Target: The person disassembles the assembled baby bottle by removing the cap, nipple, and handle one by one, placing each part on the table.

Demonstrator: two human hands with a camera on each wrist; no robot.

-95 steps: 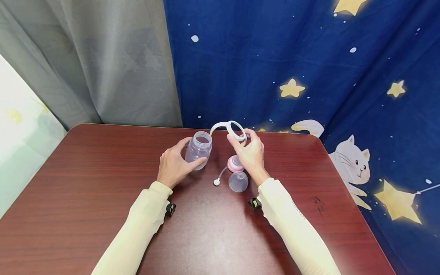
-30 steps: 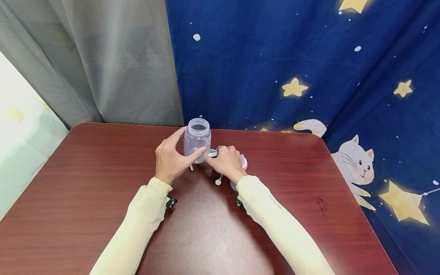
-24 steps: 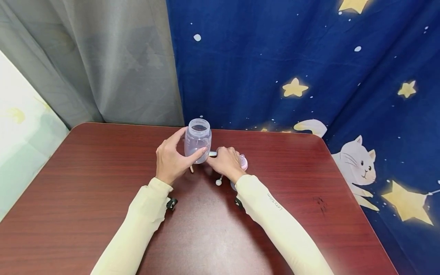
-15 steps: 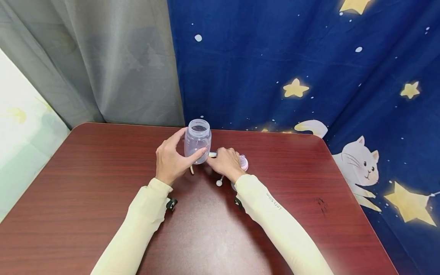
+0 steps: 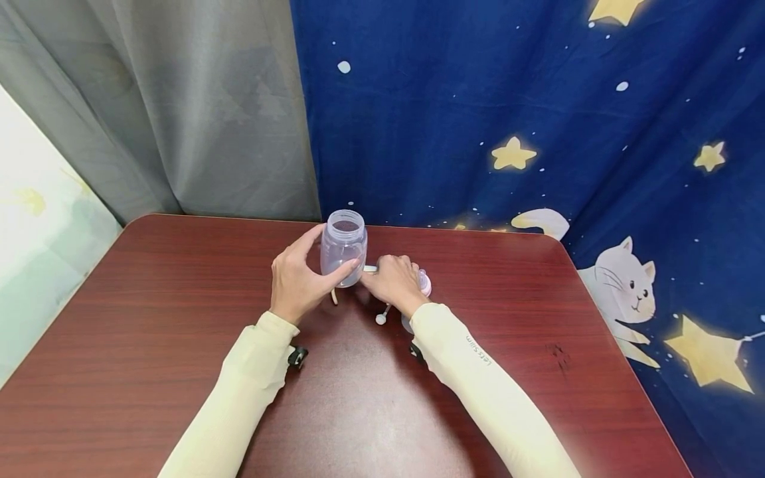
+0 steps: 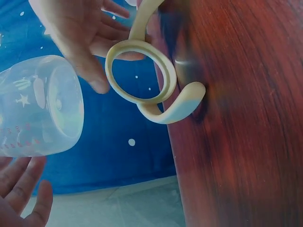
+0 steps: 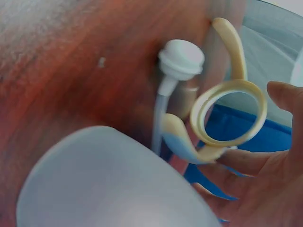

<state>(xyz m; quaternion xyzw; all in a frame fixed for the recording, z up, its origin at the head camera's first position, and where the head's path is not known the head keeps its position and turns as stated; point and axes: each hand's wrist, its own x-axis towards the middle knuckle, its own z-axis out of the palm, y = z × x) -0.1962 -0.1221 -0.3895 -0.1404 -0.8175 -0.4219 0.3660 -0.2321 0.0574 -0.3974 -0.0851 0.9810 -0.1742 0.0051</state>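
Note:
My left hand holds a clear, empty baby bottle upright, its threaded mouth uncovered, fingers and thumb around its sides. In the left wrist view the bottle's base is off the table, facing the ring of a cream two-handled bottle grip. My right hand holds this bottle grip by one arm, low over the table; in the right wrist view its fingers touch it and its other arm points away. From the head view the bottle and right hand hide most of the ring.
A pink collar with a clear teat lies behind my right wrist. Its straw ends in a white weight. A translucent dome cap sits under the right forearm, mostly covered in the head view. Curtains hang behind the wooden table.
Since the oldest frame, the right hand has brought the bottle grip down and left, under the bottle, while the left hand has raised the bottle. Over the last second the bottle has lowered slightly.

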